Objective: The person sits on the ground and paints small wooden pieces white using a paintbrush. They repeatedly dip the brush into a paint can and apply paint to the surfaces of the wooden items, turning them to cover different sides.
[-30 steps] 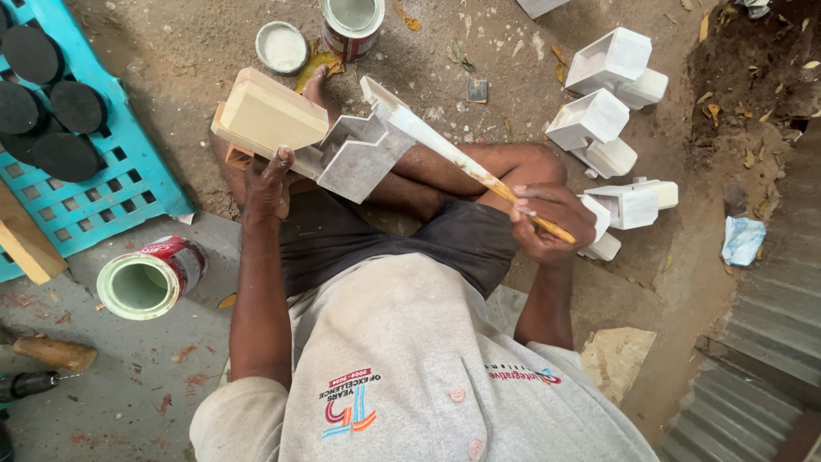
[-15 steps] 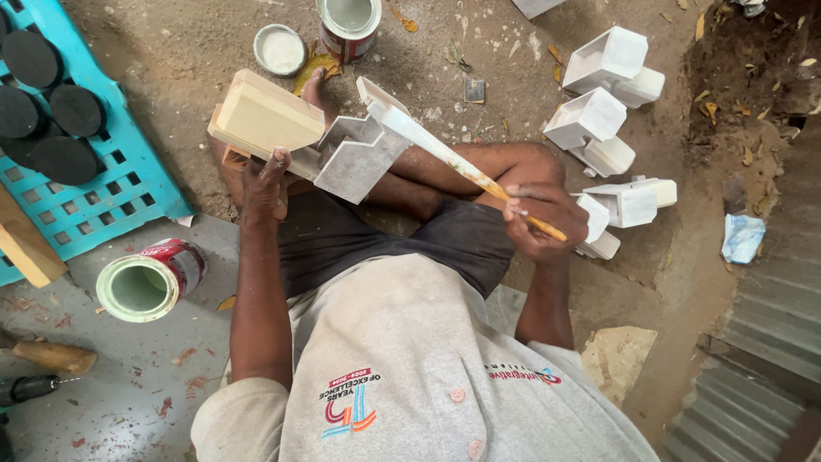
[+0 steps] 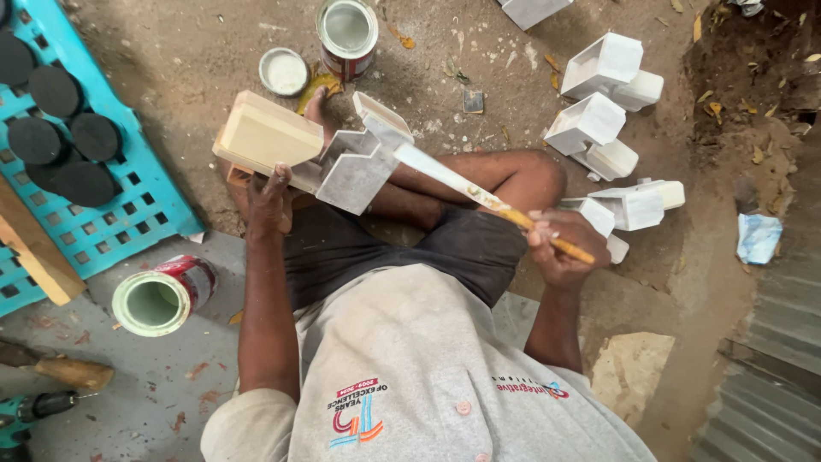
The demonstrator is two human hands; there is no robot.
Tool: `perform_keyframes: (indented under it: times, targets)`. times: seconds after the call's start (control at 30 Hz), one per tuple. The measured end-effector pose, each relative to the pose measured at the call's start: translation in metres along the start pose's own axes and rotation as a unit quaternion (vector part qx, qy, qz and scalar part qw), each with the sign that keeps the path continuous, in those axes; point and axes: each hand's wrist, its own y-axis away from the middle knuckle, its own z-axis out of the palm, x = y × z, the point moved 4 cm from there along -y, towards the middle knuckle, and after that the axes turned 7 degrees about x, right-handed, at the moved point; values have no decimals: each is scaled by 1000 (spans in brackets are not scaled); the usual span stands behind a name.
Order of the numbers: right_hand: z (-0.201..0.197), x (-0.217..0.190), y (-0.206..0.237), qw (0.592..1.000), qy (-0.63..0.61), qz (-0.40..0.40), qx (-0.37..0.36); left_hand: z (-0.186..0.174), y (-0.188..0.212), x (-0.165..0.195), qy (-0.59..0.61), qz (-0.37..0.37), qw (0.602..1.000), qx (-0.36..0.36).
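Paintbrush [image 3: 479, 192] gripped by its yellow handle in the right hand [image 3: 560, 248] reaches a partly painted wooden piece [image 3: 312, 154], which the left hand [image 3: 269, 201] grasps from below, raised above crossed legs beside an open paint can [image 3: 348, 34].

- I see bare dirt ground [image 3: 214, 51], brown and littered with dry leaves.
- Nearer me it gives way to a grey concrete slab [image 3: 128, 385], flecked with reddish stains.
- A turquoise plastic grid crate [image 3: 145, 205] lies on the left.
- Corrugated metal sheeting [image 3: 770, 393] runs along the right edge.
- Daylight looks soft and even.
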Motion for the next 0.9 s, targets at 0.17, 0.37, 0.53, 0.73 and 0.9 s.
perform_keyframes:
  times: [0.17, 0.37, 0.53, 0.73, 0.9]
  targets:
    - [13, 41, 4, 973, -128, 170, 93, -4, 0, 3, -5, -8, 1000, 24]
    - [38, 58, -8, 953, -194, 184, 140, -1, -1, 2, 26, -1, 1000, 15]
    - [42, 60, -6, 957, -176, 192, 132, -8, -1, -1, 21, 10, 1000, 12]
    - [8, 48, 11, 951, -153, 205, 172, -12, -2, -5, 13, -13, 1000, 17]
    - [14, 47, 24, 954, -167, 192, 161, -15, -4, -5, 10, 7, 1000, -6]
